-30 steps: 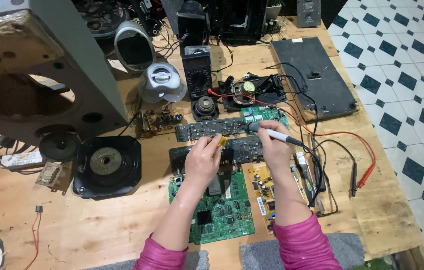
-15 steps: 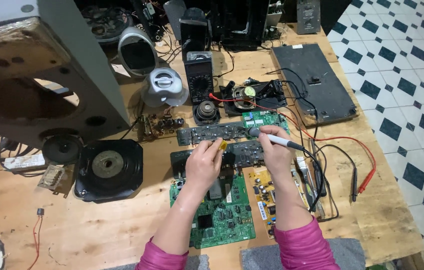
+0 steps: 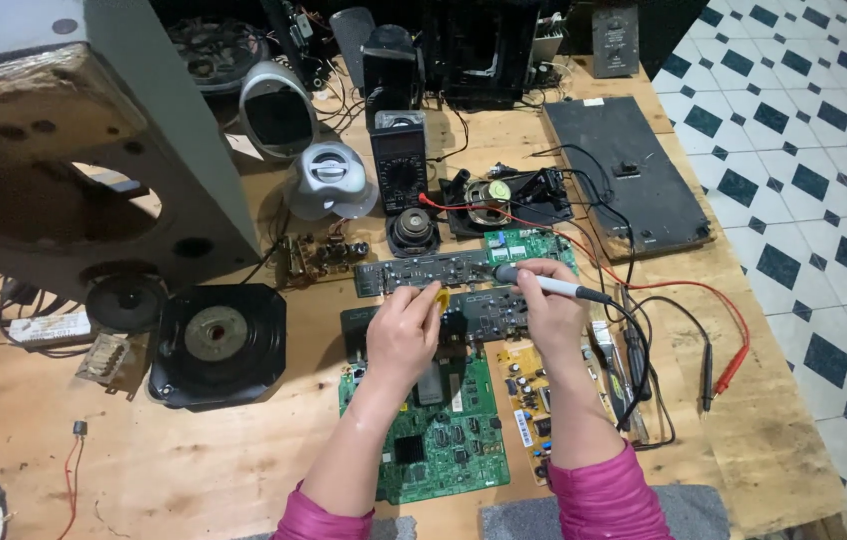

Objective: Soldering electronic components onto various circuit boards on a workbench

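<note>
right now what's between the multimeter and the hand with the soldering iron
In the head view, a small round speaker sits just below the multimeter, then the long dark circuit board, whose right end the right hand works on with the soldering iron.

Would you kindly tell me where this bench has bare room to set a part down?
Bare wood lies left of the green circuit board, below the black speaker driver, and right of the red probe. It is crowded around both hands, left hand and right hand.
</note>
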